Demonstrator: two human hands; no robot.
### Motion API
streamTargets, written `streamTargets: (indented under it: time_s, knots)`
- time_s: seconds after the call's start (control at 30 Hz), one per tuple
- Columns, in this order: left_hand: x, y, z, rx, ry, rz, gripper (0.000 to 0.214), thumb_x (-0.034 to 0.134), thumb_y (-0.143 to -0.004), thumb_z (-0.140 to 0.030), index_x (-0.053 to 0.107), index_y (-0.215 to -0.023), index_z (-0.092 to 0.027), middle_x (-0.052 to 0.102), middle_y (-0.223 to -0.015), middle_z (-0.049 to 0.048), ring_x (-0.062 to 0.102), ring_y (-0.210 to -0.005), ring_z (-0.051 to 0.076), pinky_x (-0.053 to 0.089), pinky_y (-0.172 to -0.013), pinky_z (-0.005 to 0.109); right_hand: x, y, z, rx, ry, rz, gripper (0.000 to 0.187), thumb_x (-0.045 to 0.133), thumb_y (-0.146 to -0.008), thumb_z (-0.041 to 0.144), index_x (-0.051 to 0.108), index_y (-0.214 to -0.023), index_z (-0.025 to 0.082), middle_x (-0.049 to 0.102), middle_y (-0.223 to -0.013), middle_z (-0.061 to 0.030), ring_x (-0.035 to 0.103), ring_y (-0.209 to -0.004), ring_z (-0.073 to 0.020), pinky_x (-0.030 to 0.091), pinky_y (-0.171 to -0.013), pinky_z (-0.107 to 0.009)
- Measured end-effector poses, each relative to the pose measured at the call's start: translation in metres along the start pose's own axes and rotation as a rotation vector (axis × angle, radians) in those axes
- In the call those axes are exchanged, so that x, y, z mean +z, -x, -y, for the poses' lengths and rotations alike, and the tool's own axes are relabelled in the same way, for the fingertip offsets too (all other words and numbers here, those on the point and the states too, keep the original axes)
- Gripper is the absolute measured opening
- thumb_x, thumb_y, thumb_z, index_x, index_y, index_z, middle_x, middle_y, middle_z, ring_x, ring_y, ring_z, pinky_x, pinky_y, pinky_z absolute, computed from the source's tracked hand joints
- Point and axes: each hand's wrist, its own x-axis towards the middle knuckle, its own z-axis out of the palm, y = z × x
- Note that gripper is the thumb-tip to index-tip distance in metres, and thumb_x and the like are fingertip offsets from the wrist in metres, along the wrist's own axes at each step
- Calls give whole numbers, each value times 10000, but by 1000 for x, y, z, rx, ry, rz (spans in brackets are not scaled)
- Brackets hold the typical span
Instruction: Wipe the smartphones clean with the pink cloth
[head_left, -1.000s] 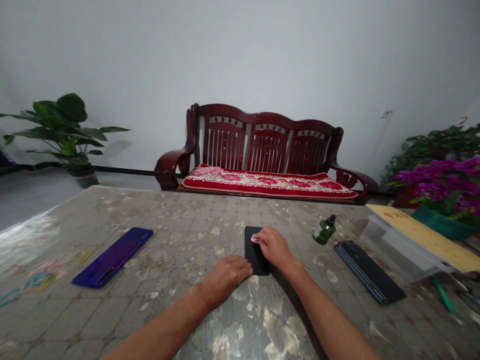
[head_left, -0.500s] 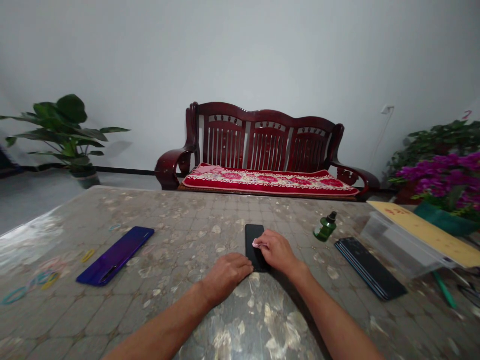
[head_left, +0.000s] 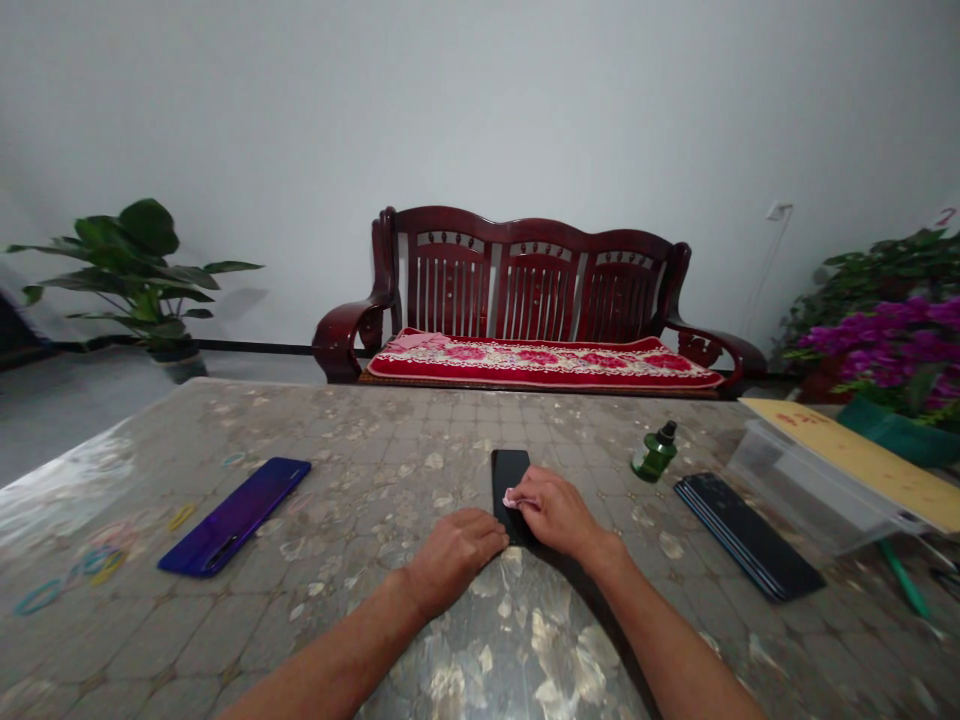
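A black phone (head_left: 509, 472) lies flat on the patterned table (head_left: 360, 500), screen up, its near end covered by my hands. My right hand (head_left: 553, 512) is closed on a small pink cloth (head_left: 513, 497) and presses it onto the phone. My left hand (head_left: 454, 552) rests curled at the phone's near left corner, its fingertips touching the edge.
A blue phone (head_left: 236, 514) lies at the left with coloured rubber bands (head_left: 97, 562) beyond it. A green spray bottle (head_left: 653, 453), a stack of dark phones (head_left: 746, 535) and a clear lidded box (head_left: 817, 482) stand at the right. A red wooden bench (head_left: 532, 310) is behind.
My right hand with the pink cloth has slid toward me along the phone, uncovering more of its far end. My left hand has stayed in place.
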Motion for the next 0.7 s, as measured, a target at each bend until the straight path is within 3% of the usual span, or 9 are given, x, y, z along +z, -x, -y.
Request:
streamTargets:
  time_s: [0.13, 0.37, 0.57, 0.7]
  knots:
    - [1, 0, 0, -11, -4, 11, 263, 441, -1021, -228, 664, -892, -176, 683, -805, 32, 647, -785, 162, 494, -722, 273, -5, 5, 2, -21, -55, 96, 262, 582, -786, 75, 764, -839, 256, 617, -767, 6, 588, -763, -128, 372, -656, -222]
    - [1, 1, 0, 9, -12, -8, 283, 408, -1033, -241, 660, -924, -174, 702, -849, 34, 649, -797, 169, 497, -741, 287, 6, -5, 0, -23, -7, -97, 218, 562, -876, 124, 751, -881, 233, 644, -829, -26, 578, -816, -153, 391, -729, -249]
    - [-1, 0, 0, -10, 1, 13, 339, 389, -1039, -264, 644, -835, -173, 667, -778, 26, 626, -752, 160, 469, -702, 272, 3, 4, 0, -114, -63, -13, 269, 585, -773, 36, 749, -813, 245, 623, -764, 0, 580, -769, -140, 390, -687, -235]
    - [0, -1, 1, -4, 8, 0, 322, 398, -1035, -259, 648, -850, -173, 664, -784, 29, 618, -753, 163, 464, -703, 275, 5, 4, -5, -59, -41, -104, 225, 583, -830, 80, 745, -848, 235, 640, -787, -13, 581, -785, -145, 397, -713, -243]
